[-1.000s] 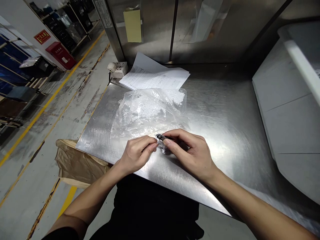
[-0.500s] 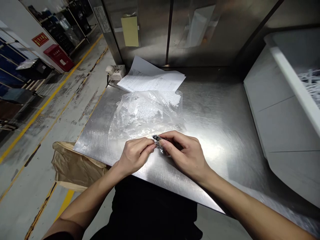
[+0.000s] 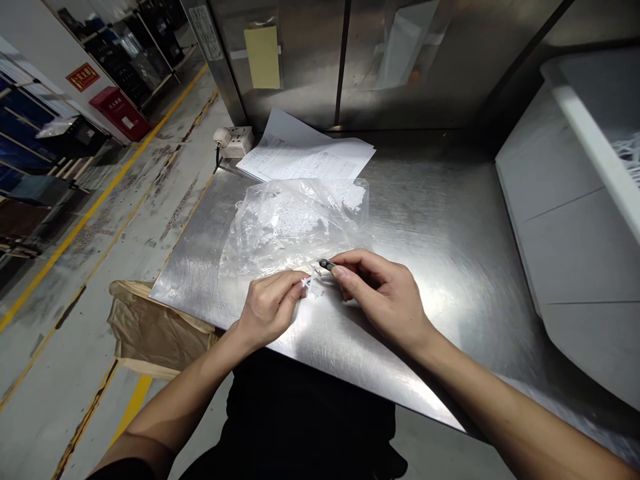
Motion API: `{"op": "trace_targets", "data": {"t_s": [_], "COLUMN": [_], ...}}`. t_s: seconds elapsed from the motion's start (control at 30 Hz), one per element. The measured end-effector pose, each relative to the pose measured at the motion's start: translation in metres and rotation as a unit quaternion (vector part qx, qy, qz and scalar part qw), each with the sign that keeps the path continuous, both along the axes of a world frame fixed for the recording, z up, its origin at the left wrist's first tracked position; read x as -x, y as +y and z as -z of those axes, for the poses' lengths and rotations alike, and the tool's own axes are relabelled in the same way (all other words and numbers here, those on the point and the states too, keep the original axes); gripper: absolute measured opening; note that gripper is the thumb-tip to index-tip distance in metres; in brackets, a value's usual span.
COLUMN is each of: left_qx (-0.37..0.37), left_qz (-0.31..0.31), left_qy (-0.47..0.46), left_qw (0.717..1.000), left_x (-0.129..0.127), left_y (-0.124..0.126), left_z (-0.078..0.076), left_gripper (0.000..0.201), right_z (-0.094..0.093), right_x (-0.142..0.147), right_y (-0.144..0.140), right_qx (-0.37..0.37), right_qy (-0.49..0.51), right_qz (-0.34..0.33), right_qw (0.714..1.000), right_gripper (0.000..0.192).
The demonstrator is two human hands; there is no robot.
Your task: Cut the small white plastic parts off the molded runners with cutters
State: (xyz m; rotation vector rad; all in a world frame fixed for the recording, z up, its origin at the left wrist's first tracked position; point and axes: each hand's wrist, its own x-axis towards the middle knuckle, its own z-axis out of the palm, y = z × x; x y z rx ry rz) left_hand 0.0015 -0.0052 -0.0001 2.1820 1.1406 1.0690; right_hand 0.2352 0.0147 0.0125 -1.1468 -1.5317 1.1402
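Note:
My left hand (image 3: 274,305) pinches a small white branched plastic piece (image 3: 312,285) between thumb and fingers, above the front part of the metal table. In my right hand (image 3: 383,293) is a small dark metal nail clipper (image 3: 327,265), gripped between thumb and forefinger. The clipper's end points toward the white piece, with a small gap between them. Just beyond my hands lies a clear plastic bag (image 3: 295,220) holding many tiny white pieces.
Printed paper sheets (image 3: 305,155) lie behind the bag, beside a white power socket (image 3: 237,141). A large grey-white bin (image 3: 565,220) with white pieces inside stands on the right. An open brown bag (image 3: 160,333) is below the table's left edge (image 3: 187,247).
My right hand has drawn the nail clipper away from the white plastic piece, up and to the right. The left hand stays nearly in place, and more of the piece shows.

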Motion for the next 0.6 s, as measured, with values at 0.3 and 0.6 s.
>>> {"op": "trace_targets", "data": {"t_s": [0.3,0.6], "left_qx": [0.05,0.08], "left_qz": [-0.034,-0.03], "left_qy": [-0.059,-0.066], "left_qw": [0.996,0.994], "left_x": [0.0056,0.006], "left_y": [-0.0033,-0.0036], "left_z": [0.0071,0.0031], "left_gripper": [0.026,0.033], "right_z": [0.0016,0.0001], "right_x": [-0.0017,-0.0047], "right_y": [-0.001,0.0016], "right_qx": [-0.037,-0.098], "right_qy": [-0.032,-0.083], "right_qz": [-0.025,-0.041], "right_qw": [0.999,0.991], "right_gripper": [0.015,0.013]}}
